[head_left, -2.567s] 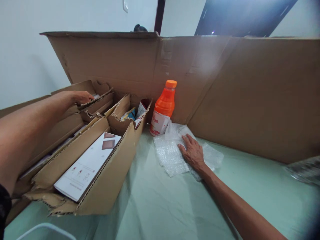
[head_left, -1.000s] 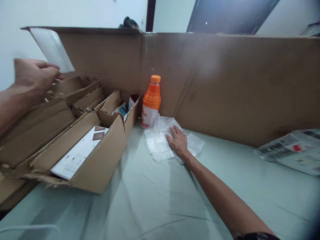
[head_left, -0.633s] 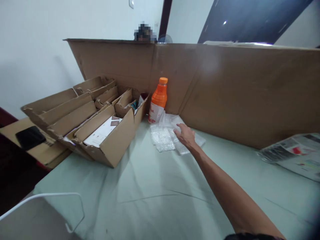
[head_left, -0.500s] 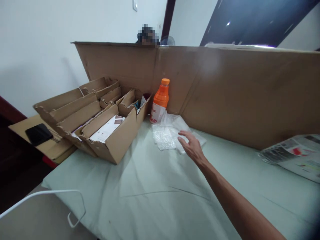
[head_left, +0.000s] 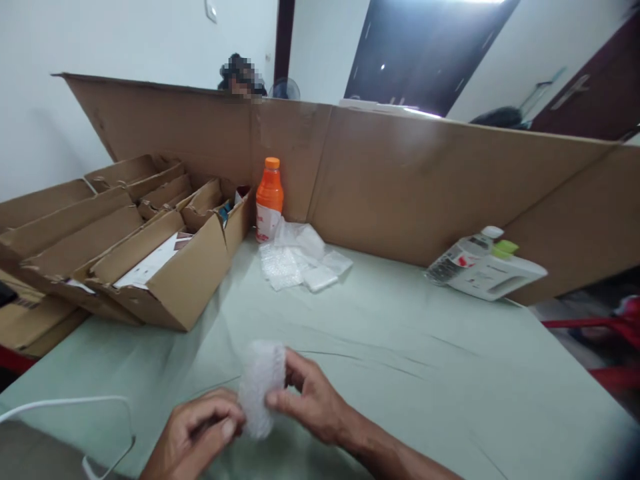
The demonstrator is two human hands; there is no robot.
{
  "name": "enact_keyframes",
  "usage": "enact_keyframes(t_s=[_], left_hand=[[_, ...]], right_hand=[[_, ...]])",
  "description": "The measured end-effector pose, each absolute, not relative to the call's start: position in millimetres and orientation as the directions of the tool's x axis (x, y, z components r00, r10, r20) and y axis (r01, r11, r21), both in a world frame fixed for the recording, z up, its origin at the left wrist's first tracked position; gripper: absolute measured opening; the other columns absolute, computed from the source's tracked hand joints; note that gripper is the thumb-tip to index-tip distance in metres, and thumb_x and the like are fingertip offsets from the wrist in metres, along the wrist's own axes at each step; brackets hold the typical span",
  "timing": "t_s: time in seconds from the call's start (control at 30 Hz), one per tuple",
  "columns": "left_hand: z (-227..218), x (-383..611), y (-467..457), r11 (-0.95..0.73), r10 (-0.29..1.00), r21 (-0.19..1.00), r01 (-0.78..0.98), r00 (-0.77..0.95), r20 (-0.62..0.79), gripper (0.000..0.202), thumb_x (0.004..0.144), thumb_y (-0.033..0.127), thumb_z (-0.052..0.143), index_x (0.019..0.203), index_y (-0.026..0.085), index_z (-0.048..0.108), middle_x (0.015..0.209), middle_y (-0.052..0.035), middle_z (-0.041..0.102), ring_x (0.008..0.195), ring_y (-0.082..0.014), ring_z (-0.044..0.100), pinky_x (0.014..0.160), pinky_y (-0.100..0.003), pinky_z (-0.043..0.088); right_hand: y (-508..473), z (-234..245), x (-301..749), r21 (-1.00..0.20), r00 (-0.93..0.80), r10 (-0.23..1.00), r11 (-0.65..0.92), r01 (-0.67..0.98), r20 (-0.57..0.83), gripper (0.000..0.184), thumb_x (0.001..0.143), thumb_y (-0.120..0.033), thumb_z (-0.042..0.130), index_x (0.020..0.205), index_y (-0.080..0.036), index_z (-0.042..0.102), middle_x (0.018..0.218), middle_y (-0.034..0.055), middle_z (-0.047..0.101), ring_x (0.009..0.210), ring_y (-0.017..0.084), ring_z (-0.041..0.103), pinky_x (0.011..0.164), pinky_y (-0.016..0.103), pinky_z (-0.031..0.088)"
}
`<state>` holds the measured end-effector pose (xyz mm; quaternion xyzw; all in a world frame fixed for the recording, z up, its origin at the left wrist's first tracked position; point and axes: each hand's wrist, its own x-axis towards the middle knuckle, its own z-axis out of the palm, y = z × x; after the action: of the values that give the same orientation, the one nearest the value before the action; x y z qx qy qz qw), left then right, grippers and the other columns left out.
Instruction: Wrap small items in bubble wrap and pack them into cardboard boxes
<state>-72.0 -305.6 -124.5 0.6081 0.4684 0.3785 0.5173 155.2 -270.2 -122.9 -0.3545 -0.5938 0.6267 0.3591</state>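
A small folded piece of bubble wrap (head_left: 262,387) is held upright above the near part of the table. My right hand (head_left: 316,399) grips its right side, thumb on the near face and fingers behind. At the left edge, my left hand (head_left: 199,430) pinches the bubble wrap between thumb and curled fingers. Farther back lies a loose pile of clear plastic and bubble wrap bags (head_left: 300,260). Just behind that pile stands an orange bottle (head_left: 270,197) with a white label.
Open cardboard boxes (head_left: 195,287) with papers inside stand at the left. A tall cardboard panel (head_left: 380,180) runs along the back. At the right lie a clear plastic bottle (head_left: 457,260) and a white jug (head_left: 500,277). A white cable (head_left: 65,402) hangs at the front left.
My right hand has come back from the bag pile towards me and now holds bubble wrap. My left hand has entered view and grips it too. The view has swung right.
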Motion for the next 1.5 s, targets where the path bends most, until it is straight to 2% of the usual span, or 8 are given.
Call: enact_keyframes(t_s=[0.13, 0.27, 0.4, 0.7, 0.97, 1.13, 1.3, 1.5], left_hand=[[-144.0, -40.8, -265.0, -0.004, 0.977, 0.981, 0.194, 0.210, -0.037, 0.033, 0.085, 0.050, 0.063, 0.095, 0.023, 0.079, 0.126, -0.0130, 0.069, 0.107, -0.0269, 0.068, 0.084, -0.033, 0.058], [-150.5, -17.9, -238.6, -0.002, 0.987, 0.963, 0.269, 0.153, -0.041, 0.036, 0.080, 0.049, 0.060, 0.095, 0.022, 0.078, 0.130, -0.0140, 0.066, 0.101, -0.0265, 0.069, 0.083, -0.038, 0.059], [-159.9, -5.2, -213.3, -0.032, 0.999, 0.924, 0.380, 0.022, 0.026, 0.043, 0.077, 0.045, 0.059, 0.109, 0.021, 0.076, 0.143, -0.0153, 0.057, 0.110, -0.0305, 0.065, 0.066, -0.036, 0.059], [-194.1, -28.1, -190.2, -0.128, 0.974, 0.869, 0.477, -0.104, 0.201, 0.037, 0.082, 0.030, 0.057, 0.113, 0.021, 0.074, 0.141, -0.0151, 0.057, 0.127, -0.0312, 0.058, 0.067, -0.033, 0.059], [-198.7, -66.8, -236.0, 0.010, 0.887, 0.925, 0.380, -0.430, 0.167, 0.039, 0.084, 0.043, 0.060, 0.115, 0.022, 0.069, 0.125, -0.0135, 0.060, 0.113, -0.0296, 0.062, 0.069, -0.034, 0.058], [-209.1, -97.3, -252.3, 0.052, 0.789, 0.970, 0.238, -0.605, 0.106, 0.073, 0.079, 0.052, 0.067, 0.142, 0.020, 0.048, 0.138, -0.0163, 0.053, 0.116, -0.0327, 0.058, 0.106, -0.057, 0.046], [-209.9, -108.3, -262.2, 0.054, 0.754, 0.995, 0.079, -0.657, 0.011, 0.091, 0.076, 0.048, 0.074, 0.154, 0.026, 0.032, 0.148, -0.0159, 0.045, 0.128, -0.0328, 0.054, 0.112, -0.055, 0.042], [-204.5, -113.0, -277.7, 0.028, 0.802, 0.999, 0.018, -0.597, -0.012, 0.085, 0.071, 0.045, 0.080, 0.145, 0.026, 0.042, 0.134, -0.0109, 0.058, 0.126, -0.0305, 0.057, 0.114, -0.052, 0.042]], right_hand=[[-216.4, -114.7, 207.1, -0.889, -0.126, 0.969, 0.246, 0.386, 0.213, 0.035, 0.091, -0.051, 0.064, 0.101, -0.018, 0.071, 0.087, 0.0038, 0.069, 0.077, 0.019, 0.061, 0.072, 0.029, 0.050], [-118.0, -91.8, 272.9, -0.402, 0.114, 0.817, 0.153, 0.903, 0.565, 0.045, 0.100, -0.040, 0.047, 0.133, -0.015, 0.063, 0.125, 0.0163, 0.070, 0.109, 0.029, 0.063, 0.096, 0.040, 0.048], [-44.0, -106.0, 298.6, -0.079, 0.027, 0.963, -0.006, 0.997, 0.268, 0.054, 0.099, -0.041, 0.054, 0.149, -0.020, 0.052, 0.151, 0.0161, 0.055, 0.132, 0.033, 0.053, 0.104, 0.045, 0.042], [-42.6, -125.9, 271.1, -0.084, -0.040, 0.974, 0.060, 0.995, 0.222, 0.039, 0.098, -0.026, 0.051, 0.130, -0.013, 0.067, 0.130, 0.0192, 0.070, 0.121, 0.034, 0.062, 0.103, 0.050, 0.043], [-34.6, -47.6, 87.1, -0.236, -0.563, 0.771, 0.631, 0.739, 0.298, 0.069, 0.096, -0.016, 0.053, 0.160, -0.028, 0.031, 0.129, 0.0053, 0.070, 0.104, 0.020, 0.068, 0.085, 0.030, 0.052], [-14.7, -16.3, 29.1, -0.071, -0.652, 0.747, 0.663, 0.745, 0.133, 0.039, 0.095, -0.013, 0.052, 0.129, -0.026, 0.065, 0.116, 0.0039, 0.075, 0.103, 0.021, 0.069, 0.075, 0.026, 0.045], [-84.1, -6.5, 45.6, -0.025, -0.628, 0.761, 0.639, 0.769, 0.162, 0.023, 0.095, -0.018, 0.053, 0.104, -0.022, 0.073, 0.096, 0.0077, 0.077, 0.090, 0.024, 0.071, 0.071, 0.029, 0.042], [-232.4, -32.4, 116.0, -0.308, -0.563, 0.694, 0.711, 0.632, 0.448, 0.020, 0.101, -0.021, 0.051, 0.101, -0.022, 0.071, 0.079, 0.0041, 0.075, 0.066, 0.017, 0.064, 0.068, 0.032, 0.046]])
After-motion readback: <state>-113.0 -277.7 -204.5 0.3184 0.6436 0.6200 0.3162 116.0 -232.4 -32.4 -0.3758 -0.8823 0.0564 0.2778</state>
